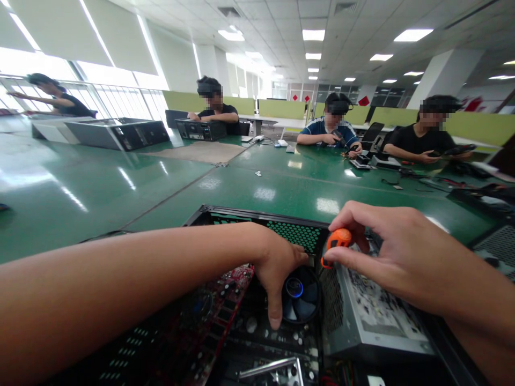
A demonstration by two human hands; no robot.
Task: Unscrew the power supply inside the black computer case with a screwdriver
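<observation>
In front of me is an open black computer case with its inner parts showing. My left hand reaches over the far left side of a black cooling fan with a blue-ringed hub. Its thumb is stretched toward me along the fan's left edge, and its fingertips lie by the far rim, partly hidden. My right hand pinches an orange and black screwdriver handle between thumb and fingers, above the metal power supply. The screwdriver's shaft cannot be made out.
A red circuit board sits left of the fan, and a silver bracket is near me. Across the green table, several people work at other equipment. Another case lies far left; cables and parts lie right.
</observation>
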